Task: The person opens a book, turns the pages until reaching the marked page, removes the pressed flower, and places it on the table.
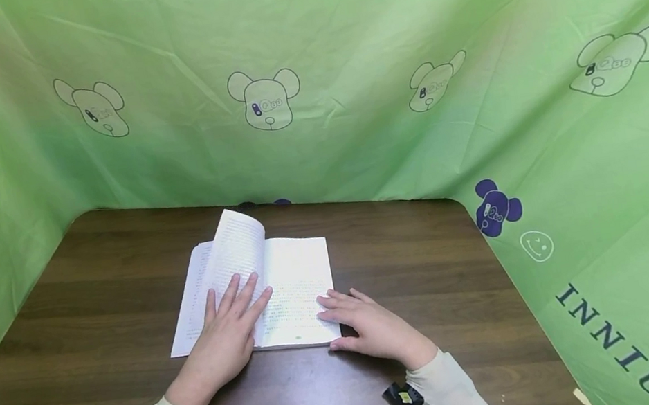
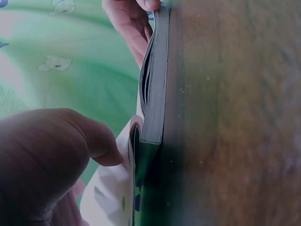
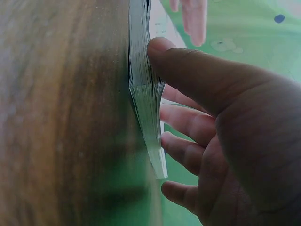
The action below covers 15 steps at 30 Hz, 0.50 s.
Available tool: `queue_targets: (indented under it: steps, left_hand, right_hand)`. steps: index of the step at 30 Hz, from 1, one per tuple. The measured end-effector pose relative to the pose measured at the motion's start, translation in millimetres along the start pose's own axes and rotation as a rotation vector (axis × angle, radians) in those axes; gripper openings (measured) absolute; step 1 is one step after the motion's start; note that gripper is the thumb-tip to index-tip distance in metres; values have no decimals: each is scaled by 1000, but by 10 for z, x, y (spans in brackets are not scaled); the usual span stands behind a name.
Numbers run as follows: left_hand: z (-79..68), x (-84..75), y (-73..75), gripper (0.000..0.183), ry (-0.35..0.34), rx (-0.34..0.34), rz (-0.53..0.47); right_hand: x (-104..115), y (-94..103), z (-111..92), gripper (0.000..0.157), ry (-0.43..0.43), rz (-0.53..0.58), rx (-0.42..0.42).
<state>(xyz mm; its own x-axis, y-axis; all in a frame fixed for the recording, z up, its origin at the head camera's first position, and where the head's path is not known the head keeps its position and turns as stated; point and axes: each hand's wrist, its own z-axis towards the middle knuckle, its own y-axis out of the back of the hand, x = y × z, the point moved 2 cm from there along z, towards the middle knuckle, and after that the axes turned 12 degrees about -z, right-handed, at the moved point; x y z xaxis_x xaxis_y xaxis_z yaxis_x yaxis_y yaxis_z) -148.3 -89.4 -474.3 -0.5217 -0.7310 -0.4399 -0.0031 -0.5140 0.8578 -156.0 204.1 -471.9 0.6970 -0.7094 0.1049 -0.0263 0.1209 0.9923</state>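
An open paperback book (image 1: 304, 303) lies at the centre of the head frame, straight ahead of both hands, its spine running roughly up and down the picture with a slight lean to the right at the top. The left hand (image 1: 225, 336) is nearer the raised leaf (image 1: 236, 233), which curls up left of the spine; its spread fingers rest on that leaf's lower part and grip nothing. The right hand (image 1: 375, 328) sits at the book's lower right corner, fingers loosely fanned over the right page's outer edge, its thumb by the bottom corner, not closed round anything. Beneath is a dark brown wood-grain table (image 1: 420, 251), shiny at the lower middle of the frame. Green cloth (image 1: 334, 12) printed with bear heads hangs behind and at both sides; at lower right it carries the dark lettering "INNIU" (image 1: 612, 338).
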Motion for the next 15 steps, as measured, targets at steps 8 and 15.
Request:
queue_targets:
  steps: [8, 15]
  left_hand:
    - [-29, 9, -26, 56, 7, -4, -8]
    - [-30, 3, -34, 53, 51, 25, -41]
  right_hand:
    - [0, -6, 0, 52, -4, 11, 2]
    - [9, 22, -6, 41, 17, -13, -14]
